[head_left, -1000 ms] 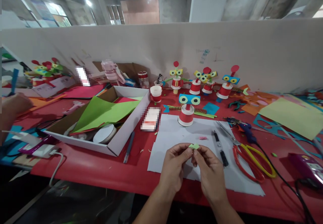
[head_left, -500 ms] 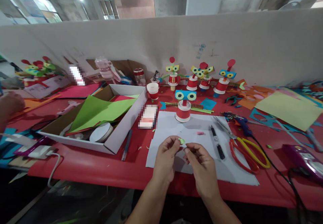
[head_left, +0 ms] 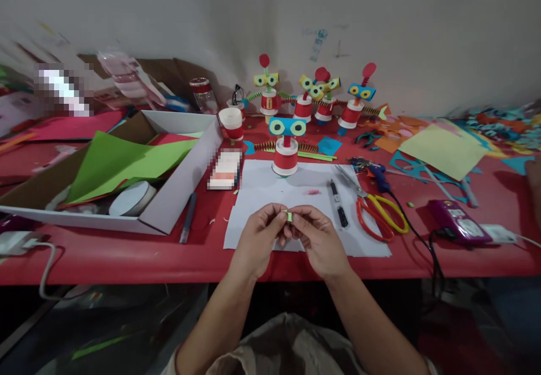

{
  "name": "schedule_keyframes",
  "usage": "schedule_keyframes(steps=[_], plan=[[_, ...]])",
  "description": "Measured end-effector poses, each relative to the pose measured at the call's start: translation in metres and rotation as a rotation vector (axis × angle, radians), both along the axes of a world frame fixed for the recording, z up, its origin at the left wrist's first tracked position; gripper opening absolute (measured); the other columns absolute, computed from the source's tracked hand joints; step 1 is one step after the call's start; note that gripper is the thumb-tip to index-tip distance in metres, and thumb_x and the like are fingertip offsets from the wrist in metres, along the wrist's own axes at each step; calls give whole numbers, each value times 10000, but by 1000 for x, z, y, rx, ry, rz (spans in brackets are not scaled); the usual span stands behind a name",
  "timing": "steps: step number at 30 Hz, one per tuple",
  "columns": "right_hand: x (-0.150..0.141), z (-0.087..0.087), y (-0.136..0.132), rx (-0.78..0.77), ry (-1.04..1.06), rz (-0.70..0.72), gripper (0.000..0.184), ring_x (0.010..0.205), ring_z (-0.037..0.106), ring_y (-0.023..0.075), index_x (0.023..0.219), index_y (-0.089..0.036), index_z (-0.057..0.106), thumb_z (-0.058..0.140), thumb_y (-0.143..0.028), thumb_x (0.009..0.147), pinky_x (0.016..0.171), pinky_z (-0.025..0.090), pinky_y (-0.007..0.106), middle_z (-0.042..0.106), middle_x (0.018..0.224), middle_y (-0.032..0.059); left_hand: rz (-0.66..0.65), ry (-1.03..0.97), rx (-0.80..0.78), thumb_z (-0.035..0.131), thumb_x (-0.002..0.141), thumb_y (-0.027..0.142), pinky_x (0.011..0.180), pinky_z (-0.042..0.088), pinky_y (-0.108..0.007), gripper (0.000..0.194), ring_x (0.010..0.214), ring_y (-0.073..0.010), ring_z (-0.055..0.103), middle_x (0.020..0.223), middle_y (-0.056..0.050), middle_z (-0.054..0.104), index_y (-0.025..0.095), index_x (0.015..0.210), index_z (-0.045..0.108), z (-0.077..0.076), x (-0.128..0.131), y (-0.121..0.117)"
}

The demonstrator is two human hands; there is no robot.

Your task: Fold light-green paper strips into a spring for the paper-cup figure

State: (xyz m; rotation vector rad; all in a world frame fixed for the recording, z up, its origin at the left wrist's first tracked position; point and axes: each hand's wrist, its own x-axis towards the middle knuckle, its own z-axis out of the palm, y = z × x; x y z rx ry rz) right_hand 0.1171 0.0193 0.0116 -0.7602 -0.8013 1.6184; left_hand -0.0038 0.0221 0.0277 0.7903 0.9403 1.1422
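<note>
A small light-green paper piece is pinched between the fingertips of my left hand and my right hand. Both hands are closed and meet over the front of the white paper sheet. Beyond them stands a paper-cup figure with a blue eye strip and springy folded-paper arms. A little pink folded-paper coil lies on the sheet behind my right hand. To its right are a black pen and scissors with red and yellow handles.
A white box of coloured paper stands left, beside a marker and a phone. Several finished cup figures line the wall. A glue gun and a purple device lie right, their cords trailing. A paper cup stands behind the phone.
My right hand has come in to meet my left, and both now grip the green piece, which only the left held before. The view has tilted down and turned slightly right.
</note>
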Motion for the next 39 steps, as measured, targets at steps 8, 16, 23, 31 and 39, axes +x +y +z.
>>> schedule_keyframes(steps=[8, 16, 23, 31, 39], plan=[[2, -4, -3, -64, 12, -56, 156, 617, 574, 92, 767, -222, 718, 821, -275, 663, 622, 466, 227, 664, 686, -41, 57, 12, -13, 790, 660, 250, 584, 512, -194, 173, 567, -80, 604, 679, -3, 676, 134, 766, 718, -2, -3, -2], [8, -7, -2, 113, -173, -125, 74, 710, 577, 120, 790, -235, 739, 765, -262, 727, 683, 466, 249, 672, 757, -17, 48, 33, 3, 790, 679, 239, 726, 568, -251, 181, 702, -126, 667, 770, -25, 727, 147, 832, 760, 4, -3, -9], [15, -7, -3, 167, -183, -117, 51, 670, 557, 127, 779, -261, 750, 754, -259, 729, 629, 478, 255, 649, 751, -9, -44, 31, -12, 795, 675, 212, 785, 569, -271, 228, 782, -147, 684, 826, -35, 742, 163, 894, 762, 11, -7, -16], [16, -5, -5, 133, -161, -93, 86, 680, 578, 141, 793, -259, 762, 771, -286, 712, 641, 495, 275, 660, 758, 2, -5, 43, -9, 799, 677, 241, 777, 577, -282, 215, 760, -158, 700, 828, -49, 749, 149, 867, 762, 8, -8, -18], [13, -6, -9, 131, -104, -132, 91, 657, 563, 131, 789, -272, 772, 783, -319, 711, 612, 477, 270, 648, 763, -2, 19, 69, 17, 805, 666, 256, 731, 574, -262, 205, 706, -146, 691, 788, -45, 750, 148, 835, 762, 6, -5, -17]])
